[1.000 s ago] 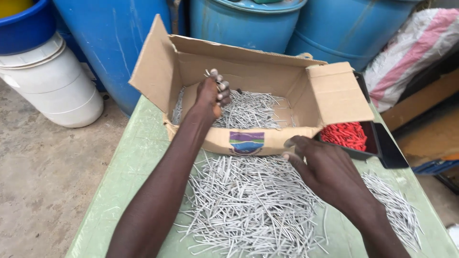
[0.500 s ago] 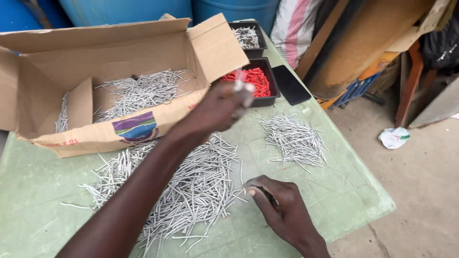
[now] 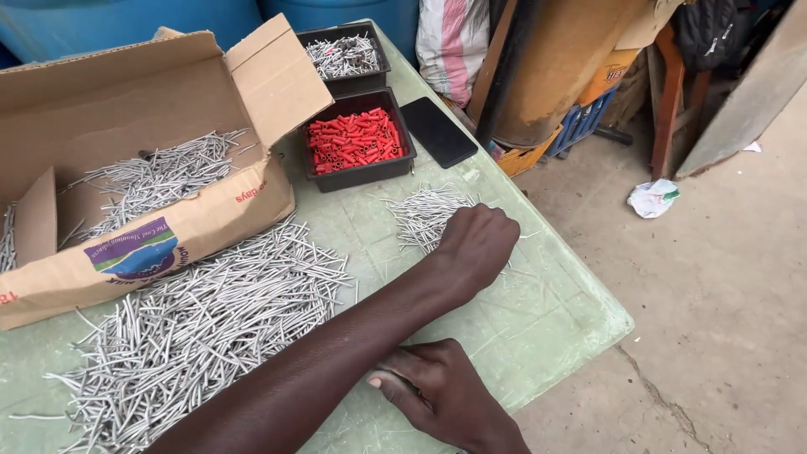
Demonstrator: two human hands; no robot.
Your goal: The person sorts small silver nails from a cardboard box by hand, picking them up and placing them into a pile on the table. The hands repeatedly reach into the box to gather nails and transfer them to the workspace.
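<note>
Left hand (image 3: 477, 244) is reached across the body to the right side of the green table (image 3: 546, 311), knuckles up, fingers curled down onto the small pile of grey metal pins (image 3: 424, 214); whether it has any pins pinched underneath can't be seen, fingertips are hidden. Left forearm crosses over the right hand (image 3: 441, 395), which sits low near the table's front edge, fingers folded in, thumb tucked; looks closed but can't tell if anything is in it. Big pile of the same pins (image 3: 202, 328) spreads over the table left of the forearm, running up against the front of the open cardboard box (image 3: 143, 244). More pins lie inside the box (image 3: 160, 172), flaps up. Just right of the box: black tray of red plastic plugs (image 3: 355, 139), and behind it a second black tray with grey pins (image 3: 343, 55). Black phone (image 3: 437, 130) lies flat beside the red tray, near the table edge. Small pile is well apart from the big one, in front of the red tray. Behind the table: blue barrels (image 3: 126, 17), a striped sack (image 3: 450, 42). White crumpled scrap (image 3: 654, 198) on the concrete floor off to the right.
</note>
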